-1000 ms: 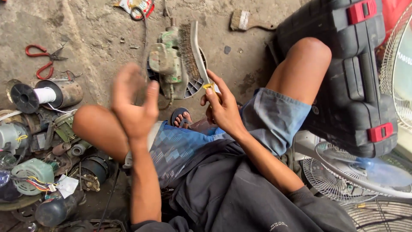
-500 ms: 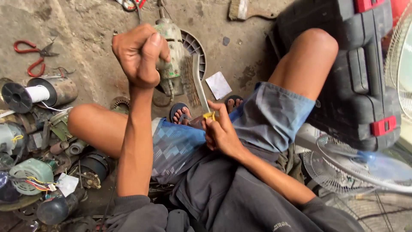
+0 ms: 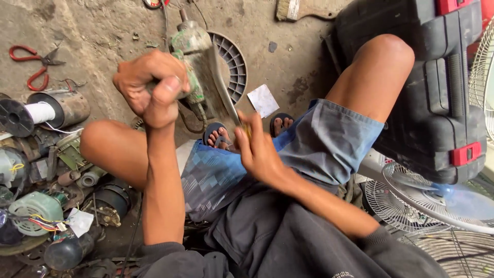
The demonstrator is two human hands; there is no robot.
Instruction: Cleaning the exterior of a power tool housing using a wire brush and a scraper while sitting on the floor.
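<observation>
Left hand [image 3: 152, 87] raised, fisted around green motor [image 3: 191, 44]; right hand [image 3: 257, 149] low, gripping flat blade [image 3: 222, 87] upright

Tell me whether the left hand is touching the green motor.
Touching. The head view shows the left hand with its fingers closed around part of the green motor, no gap visible.

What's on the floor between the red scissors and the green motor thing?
Just bare, dusty concrete floor lies between the red scissors and the green motor, head view.
</observation>
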